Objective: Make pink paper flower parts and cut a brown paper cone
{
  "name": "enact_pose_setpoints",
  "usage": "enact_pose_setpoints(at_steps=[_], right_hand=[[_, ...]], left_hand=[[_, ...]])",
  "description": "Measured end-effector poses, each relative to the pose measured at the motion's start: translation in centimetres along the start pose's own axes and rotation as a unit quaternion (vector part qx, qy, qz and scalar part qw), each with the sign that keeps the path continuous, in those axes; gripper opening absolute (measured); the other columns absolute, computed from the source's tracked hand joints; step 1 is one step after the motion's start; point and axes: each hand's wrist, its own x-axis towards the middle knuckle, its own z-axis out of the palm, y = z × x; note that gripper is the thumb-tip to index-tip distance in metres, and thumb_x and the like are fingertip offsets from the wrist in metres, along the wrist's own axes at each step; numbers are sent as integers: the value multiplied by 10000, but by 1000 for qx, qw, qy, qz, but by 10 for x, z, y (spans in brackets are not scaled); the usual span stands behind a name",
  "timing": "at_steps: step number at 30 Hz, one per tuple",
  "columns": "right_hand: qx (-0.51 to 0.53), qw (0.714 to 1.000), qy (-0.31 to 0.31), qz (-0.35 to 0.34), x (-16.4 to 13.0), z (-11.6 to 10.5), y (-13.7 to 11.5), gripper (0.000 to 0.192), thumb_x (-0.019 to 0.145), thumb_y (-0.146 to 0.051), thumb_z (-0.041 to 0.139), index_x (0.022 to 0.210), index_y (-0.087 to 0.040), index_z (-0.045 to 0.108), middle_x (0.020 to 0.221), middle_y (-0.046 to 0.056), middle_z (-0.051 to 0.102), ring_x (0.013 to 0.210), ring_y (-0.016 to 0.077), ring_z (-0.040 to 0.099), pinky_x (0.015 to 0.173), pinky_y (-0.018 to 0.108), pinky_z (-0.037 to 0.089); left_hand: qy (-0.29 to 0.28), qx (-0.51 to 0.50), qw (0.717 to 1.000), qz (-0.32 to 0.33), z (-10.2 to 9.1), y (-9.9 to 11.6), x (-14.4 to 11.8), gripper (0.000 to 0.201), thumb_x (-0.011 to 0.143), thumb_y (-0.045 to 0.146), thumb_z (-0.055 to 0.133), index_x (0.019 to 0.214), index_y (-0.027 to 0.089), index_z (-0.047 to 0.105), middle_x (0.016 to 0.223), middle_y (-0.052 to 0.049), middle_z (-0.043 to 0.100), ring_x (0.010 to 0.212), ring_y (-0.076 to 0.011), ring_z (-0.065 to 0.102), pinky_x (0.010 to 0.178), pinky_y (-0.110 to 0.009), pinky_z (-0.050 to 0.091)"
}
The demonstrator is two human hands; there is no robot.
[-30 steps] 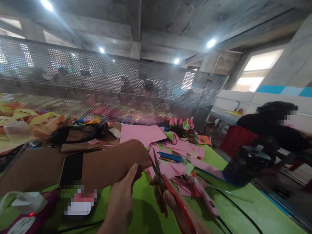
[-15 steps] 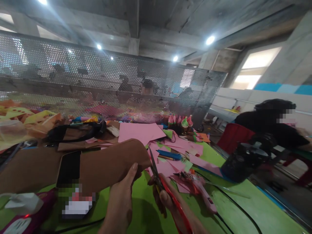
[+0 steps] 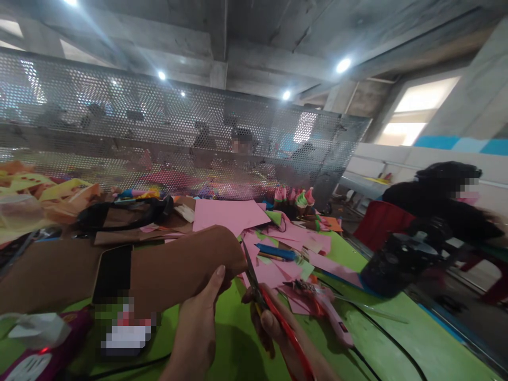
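My left hand (image 3: 204, 307) grips a brown felt sheet (image 3: 182, 262) near its right end, thumb on top. The sheet's right end is rounded and curls down. My right hand (image 3: 273, 323) holds red-handled scissors (image 3: 283, 325), with the dark blades pointing up along the sheet's right edge. The blades look nearly closed, and whether they touch the sheet I cannot tell. Beyond the hands lie a large pink sheet (image 3: 230, 214), pink scraps (image 3: 278, 270) and a blue pen (image 3: 275, 251). A pink glue gun (image 3: 333, 317) rests right of the scissors.
A phone (image 3: 113, 280) lies partly under the brown sheet. A purple power strip (image 3: 59, 346) with a white plug stands at lower left. A dark jug (image 3: 392, 262) is at the right edge of the green table (image 3: 377, 338). A perforated metal panel (image 3: 159, 137) stands behind; a person sits at right.
Both hands, the brown sheet and the scissors stay almost in place. The seated person at right has shifted slightly.
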Motion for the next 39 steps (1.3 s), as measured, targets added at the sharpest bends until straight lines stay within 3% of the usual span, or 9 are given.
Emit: enact_pose_setpoints(at_steps=[5, 13, 18, 25, 32, 39], right_hand=[[-28, 1000, -7, 8, 0, -1, 3, 551, 848, -648, 501, 1195, -220, 498, 665, -30, 413, 551, 121, 393, 483, 228, 341], [-31, 1000, -4, -1, 0, 1, 8, 486, 858, -633, 502, 1098, -210, 503, 637, -51, 372, 504, 92, 351, 446, 206, 275], [-28, 1000, 5, -9, 2, 0, 7, 454, 848, -619, 533, 1053, -215, 515, 646, -50, 376, 497, 81, 338, 439, 200, 259], [-32, 999, 13, -18, 7, -3, 18, 495, 817, -653, 542, 1024, -204, 510, 628, -66, 365, 429, 54, 300, 383, 182, 217], [-21, 999, 14, -23, 7, -1, 18, 475, 825, -631, 554, 1005, -195, 502, 611, -77, 349, 441, 50, 286, 391, 169, 205], [-17, 999, 25, -10, 10, -2, 25, 519, 784, -668, 567, 993, -197, 510, 579, -91, 341, 375, 37, 287, 342, 157, 211]], left_hand=[[-11, -2, 1000, -12, 1, 0, 1, 287, 718, 302, 755, 960, 156, 705, 1110, -87, 705, 916, -204, 689, 814, -273, 541], [5, 50, 999, 7, -1, 4, 0, 321, 689, 351, 775, 929, 143, 721, 1037, -115, 726, 1081, -272, 632, 912, -333, 510], [3, 20, 1000, 14, -2, 0, 2, 371, 668, 346, 797, 959, 129, 720, 1024, -132, 729, 1060, -294, 644, 934, -388, 507], [18, 11, 1000, -7, -1, -6, 5, 386, 687, 335, 793, 1002, 135, 695, 1077, -121, 718, 1031, -261, 664, 966, -378, 494], [39, -4, 999, -9, 0, -8, 11, 349, 669, 259, 815, 970, 118, 709, 960, -134, 743, 997, -265, 678, 963, -395, 501], [30, 22, 999, -12, -3, -14, 21, 370, 645, 279, 830, 947, 110, 701, 1042, -143, 724, 963, -270, 690, 925, -399, 536]])
